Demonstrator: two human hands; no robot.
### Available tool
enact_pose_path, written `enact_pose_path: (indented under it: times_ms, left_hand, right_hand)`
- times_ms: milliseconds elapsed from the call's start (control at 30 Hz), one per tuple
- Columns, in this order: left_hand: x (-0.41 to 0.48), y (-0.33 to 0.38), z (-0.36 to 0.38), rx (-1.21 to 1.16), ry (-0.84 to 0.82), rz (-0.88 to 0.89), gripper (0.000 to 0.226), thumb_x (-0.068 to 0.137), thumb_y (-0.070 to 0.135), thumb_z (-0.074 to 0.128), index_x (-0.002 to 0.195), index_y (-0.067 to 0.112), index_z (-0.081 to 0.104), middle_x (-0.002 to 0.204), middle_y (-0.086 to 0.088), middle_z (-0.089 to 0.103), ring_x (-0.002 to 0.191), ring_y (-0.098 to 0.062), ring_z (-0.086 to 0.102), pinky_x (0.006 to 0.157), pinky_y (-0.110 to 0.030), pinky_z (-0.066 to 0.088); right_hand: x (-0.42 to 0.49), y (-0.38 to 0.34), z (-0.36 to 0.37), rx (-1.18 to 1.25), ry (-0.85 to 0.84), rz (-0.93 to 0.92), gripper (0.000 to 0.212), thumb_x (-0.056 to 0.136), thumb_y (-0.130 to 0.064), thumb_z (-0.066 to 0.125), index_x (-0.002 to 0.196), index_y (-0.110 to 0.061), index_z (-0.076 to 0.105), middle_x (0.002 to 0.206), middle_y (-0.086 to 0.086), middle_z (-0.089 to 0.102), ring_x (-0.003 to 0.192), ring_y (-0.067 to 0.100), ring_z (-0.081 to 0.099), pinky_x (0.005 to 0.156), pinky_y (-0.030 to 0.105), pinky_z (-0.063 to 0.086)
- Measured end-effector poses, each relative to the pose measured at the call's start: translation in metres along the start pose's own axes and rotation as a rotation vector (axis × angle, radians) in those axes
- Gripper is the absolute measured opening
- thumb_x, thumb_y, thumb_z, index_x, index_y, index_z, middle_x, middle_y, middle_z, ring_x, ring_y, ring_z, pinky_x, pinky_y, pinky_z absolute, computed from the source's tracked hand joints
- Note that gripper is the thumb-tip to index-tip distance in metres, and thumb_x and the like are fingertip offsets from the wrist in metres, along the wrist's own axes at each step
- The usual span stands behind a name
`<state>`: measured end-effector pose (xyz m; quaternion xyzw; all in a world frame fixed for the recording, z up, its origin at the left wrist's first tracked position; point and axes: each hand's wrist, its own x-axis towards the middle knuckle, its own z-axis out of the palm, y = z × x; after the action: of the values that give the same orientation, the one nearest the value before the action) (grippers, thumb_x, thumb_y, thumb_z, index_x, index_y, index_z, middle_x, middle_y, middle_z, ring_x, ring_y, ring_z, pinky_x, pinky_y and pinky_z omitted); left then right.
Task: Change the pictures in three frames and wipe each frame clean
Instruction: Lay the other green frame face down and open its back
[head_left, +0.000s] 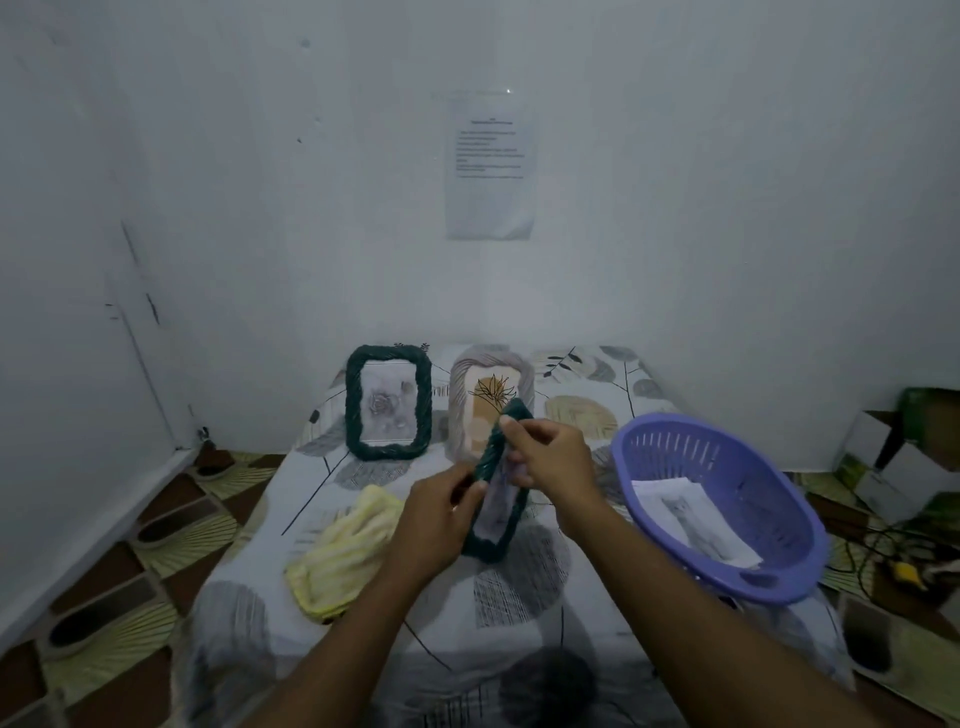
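Gripping a dark green frame (491, 545) edge-on above the bench (519, 592), the left hand (431, 519) curls round its side and the right hand (556, 462) pinches its upper edge. Behind stand a green frame (388, 402) and a pale frame (462, 400); a yellow cloth (343, 551) lies left, a purple basket (769, 483) right. The wall notice (491, 166) is too blurred to read

This looks like a plain room in a home, seen in a corner where bare white walls (727, 208) meet. A low surface under a leaf-print cloth (519, 582) fills the middle, and the floor (156, 525) around it has a brown and yellow patterned covering. At 12 o'clock a printed sheet (491, 166) is stuck to the wall. At 3 o'clock cardboard boxes (904, 457) sit on the floor near loose cables (878, 540). A purple plastic basket (769, 493) rests at 2 o'clock.
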<state>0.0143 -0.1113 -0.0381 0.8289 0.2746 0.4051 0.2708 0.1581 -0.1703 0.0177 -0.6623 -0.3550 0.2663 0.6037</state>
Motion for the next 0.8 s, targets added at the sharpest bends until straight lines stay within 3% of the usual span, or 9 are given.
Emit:
enact_pose_path:
  times_ms: [100, 200, 300, 400, 433, 500, 567, 667, 800]
  left_hand:
    - [-0.001, 0.009, 0.003, 0.046, -0.057, 0.108, 0.029, 0.093, 0.038, 0.049, 0.111, 0.022, 0.067, 0.095, 0.009, 0.069, 0.078, -0.003, 0.060, 0.067, -0.022, 0.050]
    - [0.003, 0.009, 0.003, 0.043, -0.011, 0.125, 0.038, 0.095, 0.042, 0.041, 0.112, 0.020, 0.067, 0.106, 0.006, 0.067, 0.092, -0.006, 0.058, 0.073, -0.025, 0.046]
    - [0.013, -0.006, -0.001, 0.087, 0.137, -0.091, 0.044, 0.096, 0.042, 0.037, 0.121, 0.013, 0.059, 0.121, -0.005, 0.058, 0.111, -0.018, 0.052, 0.092, -0.036, 0.044]
    - [0.020, -0.013, -0.005, -0.108, -0.012, -0.485, 0.049, 0.099, 0.040, 0.043, 0.139, 0.012, 0.042, 0.139, -0.008, 0.049, 0.123, -0.025, 0.049, 0.104, -0.040, 0.040]
    - [0.020, -0.012, -0.005, -0.244, -0.082, -0.575, 0.048, 0.099, 0.040, 0.045, 0.139, 0.014, 0.042, 0.135, -0.008, 0.052, 0.117, -0.024, 0.054, 0.100, -0.041, 0.045]
    - [0.015, -0.007, -0.005, -0.461, -0.148, -0.653, 0.042, 0.096, 0.037, 0.052, 0.133, 0.017, 0.047, 0.115, -0.002, 0.062, 0.097, -0.016, 0.063, 0.077, -0.027, 0.055]
    - [0.007, -0.010, -0.002, -0.530, -0.150, -0.653, 0.047, 0.090, 0.037, 0.062, 0.131, 0.018, 0.048, 0.106, -0.001, 0.064, 0.090, -0.014, 0.065, 0.062, -0.020, 0.053]
    - [-0.002, -0.024, 0.005, -0.444, -0.184, -0.622, 0.069, 0.074, 0.033, 0.080, 0.131, 0.020, 0.044, 0.109, -0.004, 0.061, 0.094, -0.015, 0.064, 0.070, -0.027, 0.055]
    - [-0.008, -0.040, 0.015, -0.258, -0.207, -0.544, 0.092, 0.064, 0.031, 0.088, 0.136, 0.030, 0.031, 0.109, 0.002, 0.055, 0.098, -0.013, 0.058, 0.077, -0.027, 0.052]
  right_hand:
    - [0.002, -0.003, -0.004, -0.006, 0.049, 0.042, 0.029, 0.079, -0.028, 0.078, 0.098, -0.007, 0.068, 0.088, 0.010, 0.072, 0.073, 0.023, 0.072, 0.063, 0.041, 0.062]
    - [0.004, -0.007, -0.017, 0.040, 0.029, 0.077, 0.014, 0.085, -0.011, 0.070, 0.094, 0.000, 0.068, 0.085, 0.017, 0.072, 0.065, 0.022, 0.072, 0.055, 0.032, 0.059]
    - [0.004, -0.006, -0.033, 0.103, -0.056, 0.095, 0.012, 0.090, -0.011, 0.063, 0.093, -0.002, 0.070, 0.082, 0.014, 0.073, 0.067, 0.020, 0.070, 0.055, 0.028, 0.056]
    - [0.003, 0.008, -0.042, 0.188, -0.111, 0.137, 0.017, 0.094, -0.016, 0.057, 0.095, -0.004, 0.070, 0.078, 0.008, 0.071, 0.070, 0.020, 0.066, 0.061, 0.030, 0.055]
    - [0.003, 0.014, -0.043, 0.213, -0.122, 0.158, 0.018, 0.095, -0.017, 0.056, 0.094, -0.005, 0.069, 0.077, 0.007, 0.069, 0.070, 0.020, 0.064, 0.062, 0.031, 0.054]
    - [0.003, 0.029, -0.044, 0.256, -0.133, 0.204, 0.020, 0.097, -0.019, 0.054, 0.093, -0.006, 0.069, 0.076, 0.006, 0.067, 0.068, 0.019, 0.062, 0.062, 0.032, 0.053]
    - [0.004, 0.044, -0.044, 0.277, -0.123, 0.244, 0.020, 0.098, -0.020, 0.053, 0.093, -0.008, 0.068, 0.077, 0.006, 0.067, 0.069, 0.019, 0.062, 0.063, 0.032, 0.052]
    - [0.006, 0.064, -0.041, 0.255, -0.116, 0.276, 0.021, 0.099, -0.020, 0.052, 0.095, -0.007, 0.069, 0.080, 0.006, 0.068, 0.071, 0.020, 0.062, 0.063, 0.032, 0.051]
    - [0.012, 0.081, -0.036, 0.162, -0.098, 0.274, 0.019, 0.098, -0.015, 0.053, 0.105, -0.010, 0.070, 0.089, 0.006, 0.073, 0.074, 0.021, 0.066, 0.060, 0.031, 0.052]
